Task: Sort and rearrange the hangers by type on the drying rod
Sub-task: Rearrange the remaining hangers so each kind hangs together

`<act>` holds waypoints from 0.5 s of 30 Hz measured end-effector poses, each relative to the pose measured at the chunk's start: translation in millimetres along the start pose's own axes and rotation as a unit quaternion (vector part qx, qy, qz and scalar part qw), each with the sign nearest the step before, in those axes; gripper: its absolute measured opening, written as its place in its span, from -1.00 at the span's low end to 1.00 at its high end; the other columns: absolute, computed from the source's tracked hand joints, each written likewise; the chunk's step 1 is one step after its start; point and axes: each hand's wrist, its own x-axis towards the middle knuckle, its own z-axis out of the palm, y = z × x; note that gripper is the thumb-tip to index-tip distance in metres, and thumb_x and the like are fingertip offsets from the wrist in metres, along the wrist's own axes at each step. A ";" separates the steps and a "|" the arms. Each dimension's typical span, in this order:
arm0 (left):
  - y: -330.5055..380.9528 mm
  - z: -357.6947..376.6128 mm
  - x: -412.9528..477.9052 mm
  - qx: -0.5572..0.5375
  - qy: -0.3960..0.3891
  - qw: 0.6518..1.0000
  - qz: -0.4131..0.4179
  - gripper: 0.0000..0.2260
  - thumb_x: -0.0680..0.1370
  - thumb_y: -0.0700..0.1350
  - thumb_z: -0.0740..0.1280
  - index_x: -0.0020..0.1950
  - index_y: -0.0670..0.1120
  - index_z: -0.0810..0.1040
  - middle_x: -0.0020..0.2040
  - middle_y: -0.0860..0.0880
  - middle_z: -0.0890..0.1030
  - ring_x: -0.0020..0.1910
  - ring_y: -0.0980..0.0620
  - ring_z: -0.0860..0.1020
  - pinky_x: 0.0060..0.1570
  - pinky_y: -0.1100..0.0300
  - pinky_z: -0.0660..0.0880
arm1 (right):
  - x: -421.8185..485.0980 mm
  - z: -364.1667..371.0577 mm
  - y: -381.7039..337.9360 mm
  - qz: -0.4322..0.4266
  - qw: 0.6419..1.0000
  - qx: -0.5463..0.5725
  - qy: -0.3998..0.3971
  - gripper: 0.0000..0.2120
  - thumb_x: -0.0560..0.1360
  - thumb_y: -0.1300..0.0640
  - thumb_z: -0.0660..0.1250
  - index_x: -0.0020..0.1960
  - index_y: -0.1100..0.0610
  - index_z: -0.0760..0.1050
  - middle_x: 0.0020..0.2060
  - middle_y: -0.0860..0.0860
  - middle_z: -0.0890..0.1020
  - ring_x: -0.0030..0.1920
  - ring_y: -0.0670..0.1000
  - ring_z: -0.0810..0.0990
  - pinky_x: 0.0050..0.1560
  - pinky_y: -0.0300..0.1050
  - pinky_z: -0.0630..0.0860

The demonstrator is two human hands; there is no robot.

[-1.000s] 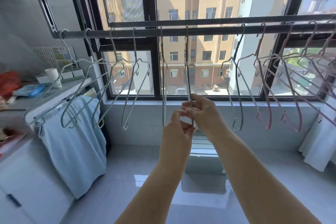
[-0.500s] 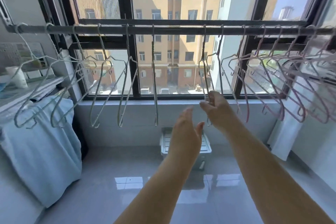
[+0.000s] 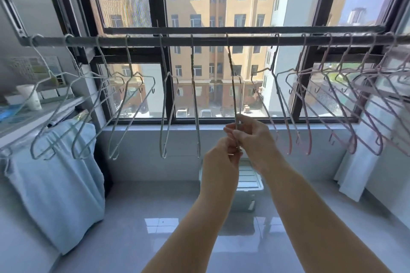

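A grey drying rod [image 3: 142,40] runs across the window at head height. Several pale grey-green wire hangers [image 3: 124,104] hang along its left and middle parts. Several pink hangers [image 3: 346,104] crowd its right part. One grey-green hanger [image 3: 233,86] hangs edge-on at the middle, between the two groups. My right hand [image 3: 253,139] pinches the bottom of this hanger. My left hand [image 3: 221,162] is just below and left of it, its fingers curled on the hanger's lower end.
A pale blue cloth [image 3: 55,179] hangs over a shelf edge at the left, with a white cup [image 3: 31,97] on the shelf above. A white lidded plastic box [image 3: 248,182] stands on the glossy tiled floor under the window. A white cloth [image 3: 359,162] hangs at the right.
Half a second ago my left hand was open and off the hanger; it now grips the hanger's lower end together with my right hand. The camera view shifted back to the left.
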 end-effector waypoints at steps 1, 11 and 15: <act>-1.4 -1.8 -0.4 -0.002 0.001 1.000 0.000 -0.88 0.46 -0.24 0.36 -0.03 -0.09 0.58 -0.27 0.17 0.55 -0.31 0.29 0.52 -0.24 0.59 0.36 | 0.0 2.8 0.9 0.004 1.000 0.004 -0.005 -0.61 0.50 0.44 0.19 0.30 0.21 0.38 -0.15 0.04 0.61 -0.10 -0.03 0.60 0.00 -0.20 0.55; -17.9 -26.4 3.1 -0.004 -0.008 1.000 -0.006 -0.89 0.45 -0.25 0.37 -0.07 -0.08 0.58 -0.27 0.16 0.58 -0.32 0.36 0.53 -0.23 0.60 0.36 | -1.6 27.6 4.1 0.024 0.999 0.017 -0.024 -0.54 0.51 0.44 0.16 0.38 0.19 0.30 -0.13 0.06 0.60 -0.08 -0.03 0.60 0.06 -0.13 0.53; -25.7 -32.3 3.3 -0.007 -0.013 1.000 -0.003 -0.88 0.45 -0.25 0.37 -0.08 -0.06 0.58 -0.23 0.10 0.62 -0.25 0.22 0.59 -0.19 0.53 0.43 | -2.7 36.9 6.5 0.028 0.999 0.011 -0.022 -0.54 0.52 0.43 0.15 0.38 0.17 0.30 -0.11 0.05 0.59 -0.06 -0.04 0.60 0.06 -0.13 0.53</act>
